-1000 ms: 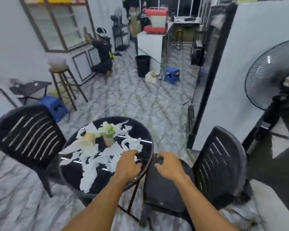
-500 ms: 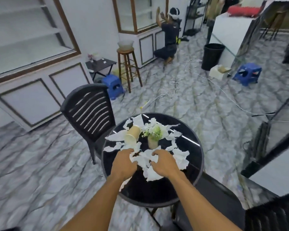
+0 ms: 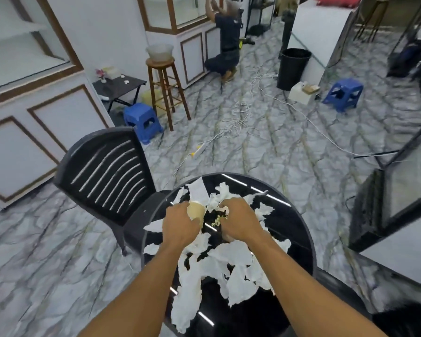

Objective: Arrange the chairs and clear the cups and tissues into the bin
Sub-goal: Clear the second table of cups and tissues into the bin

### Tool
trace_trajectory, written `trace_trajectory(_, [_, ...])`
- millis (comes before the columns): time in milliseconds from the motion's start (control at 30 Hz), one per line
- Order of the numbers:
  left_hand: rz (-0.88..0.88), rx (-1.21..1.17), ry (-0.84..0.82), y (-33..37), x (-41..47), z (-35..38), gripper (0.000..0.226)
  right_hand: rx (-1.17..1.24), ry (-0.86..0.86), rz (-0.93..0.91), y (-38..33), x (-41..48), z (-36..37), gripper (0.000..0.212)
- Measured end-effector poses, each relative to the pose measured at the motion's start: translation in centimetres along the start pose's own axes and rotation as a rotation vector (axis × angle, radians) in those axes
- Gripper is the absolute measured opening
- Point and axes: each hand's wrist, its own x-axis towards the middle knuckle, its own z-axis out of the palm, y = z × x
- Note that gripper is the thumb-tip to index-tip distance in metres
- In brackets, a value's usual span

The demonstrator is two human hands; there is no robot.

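A round black glossy table (image 3: 299,229) is strewn with several torn white tissues (image 3: 229,263). My left hand (image 3: 180,223) grips a tan paper cup (image 3: 197,211) lying on its side near the table's middle. My right hand (image 3: 241,222) is curled over a second cup and the tissue around it; that cup is mostly hidden, with a bit of green showing. A black slatted chair (image 3: 107,176) stands at the table's left. Another black chair (image 3: 399,310) shows partly at the lower right. A black bin (image 3: 293,68) stands far across the floor.
White cables (image 3: 238,117) trail over the marble floor between table and bin. A wooden stool (image 3: 165,88), two blue plastic stools (image 3: 142,120) (image 3: 344,93) and a white box (image 3: 300,93) stand around. A person (image 3: 226,42) crouches at the far cabinets. A dark glass partition (image 3: 399,190) stands at right.
The view swung left from the right-hand chair to the table. Both hands moved from the table edge and chair seat forward over the tissues onto the two cups.
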Motion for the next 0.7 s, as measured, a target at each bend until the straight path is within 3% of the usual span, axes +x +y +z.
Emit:
trace_trajectory(133, [-0.04,0.101,-0.087,-0.4,5.0,1.3,0.05,-0.013,0.034,0.059,0.1,2.4,0.3,0.043])
trace_trajectory(333, [-0.107,0.312,-0.244,-1.4,8.6,3.7,0.077,-0.043,0.06,0.103,0.7,4.1,1.2,0.044])
trace_trajectory(467, [-0.135,0.291,-0.311,-2.1,8.6,5.0,0.074,-0.045,0.073,0.132,0.9,4.2,1.4,0.044])
trace_trajectory(700, [-0.08,0.137,-0.271,-1.7,7.7,4.6,0.061,-0.013,0.081,0.202,1.7,3.0,1.9,0.045])
